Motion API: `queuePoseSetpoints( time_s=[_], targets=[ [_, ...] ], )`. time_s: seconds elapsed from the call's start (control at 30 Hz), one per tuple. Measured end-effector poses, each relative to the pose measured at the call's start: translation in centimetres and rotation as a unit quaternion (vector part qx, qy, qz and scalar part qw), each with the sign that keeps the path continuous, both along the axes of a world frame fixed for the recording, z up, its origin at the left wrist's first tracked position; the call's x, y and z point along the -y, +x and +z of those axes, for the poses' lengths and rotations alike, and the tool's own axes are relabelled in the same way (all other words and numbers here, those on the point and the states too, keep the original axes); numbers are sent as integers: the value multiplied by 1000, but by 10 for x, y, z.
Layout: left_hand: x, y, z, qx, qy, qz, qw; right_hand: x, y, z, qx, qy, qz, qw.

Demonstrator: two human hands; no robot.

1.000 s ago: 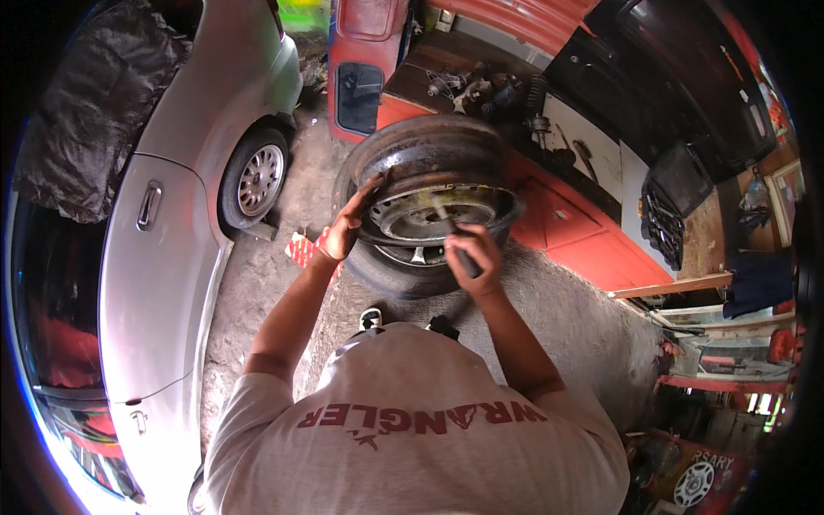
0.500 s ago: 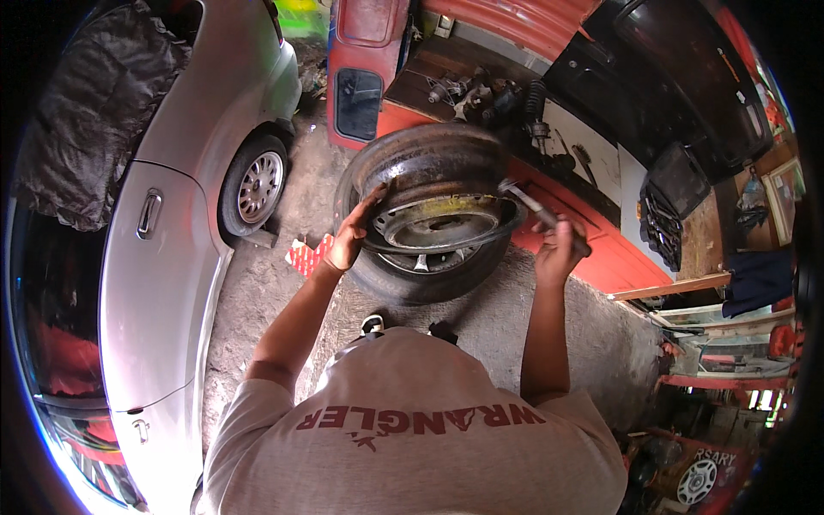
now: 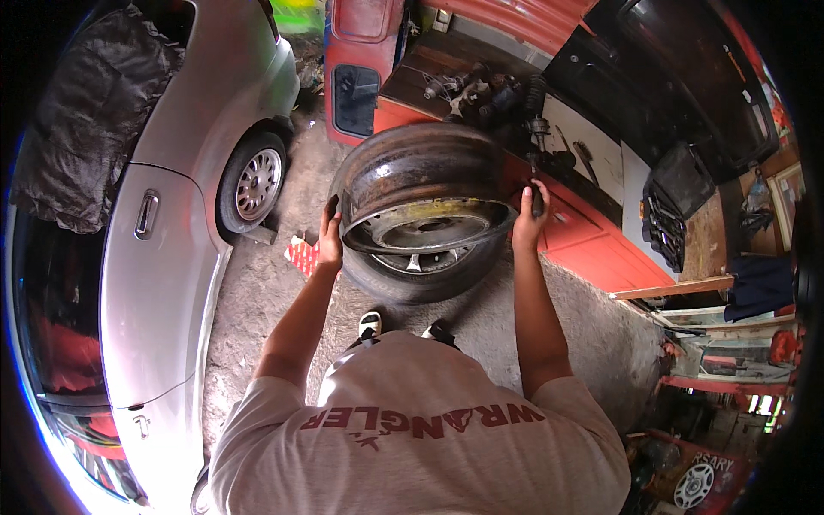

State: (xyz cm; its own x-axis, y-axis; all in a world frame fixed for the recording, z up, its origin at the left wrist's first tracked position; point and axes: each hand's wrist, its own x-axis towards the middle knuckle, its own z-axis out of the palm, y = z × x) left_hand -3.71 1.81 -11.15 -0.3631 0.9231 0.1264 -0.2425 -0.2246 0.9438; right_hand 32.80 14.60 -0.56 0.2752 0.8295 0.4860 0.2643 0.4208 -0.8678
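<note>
Flanking the bare rim [image 3: 427,184]: head view, you now reach both its sides; it sits tilted above the tyre [image 3: 412,290].
Left hand [image 3: 330,236]: shifted from rim's front to its left edge, fingers extended against it, not clenched.
Right hand [image 3: 530,221]: brought in beside the right edge, fingers wrapped round the dark-handled tool [image 3: 538,202].
Rim work: striking looks paused, rim apparently steadied.
</note>
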Motion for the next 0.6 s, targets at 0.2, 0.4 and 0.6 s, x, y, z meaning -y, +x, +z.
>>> queuePoseSetpoints(
  time_s=[0.2,0.4,0.6],
  targets=[
    [-19,8,-17,132,-5,25,991,-22,19,-36,-107,-129,63,984],
    [-19,15,8,152,-46,-13,987,-23,29,-50,-198,-159,144,956],
    [-54,18,48,-12,-33,-58,998,5,73,-110,-304,-170,167,922]
  ],
)
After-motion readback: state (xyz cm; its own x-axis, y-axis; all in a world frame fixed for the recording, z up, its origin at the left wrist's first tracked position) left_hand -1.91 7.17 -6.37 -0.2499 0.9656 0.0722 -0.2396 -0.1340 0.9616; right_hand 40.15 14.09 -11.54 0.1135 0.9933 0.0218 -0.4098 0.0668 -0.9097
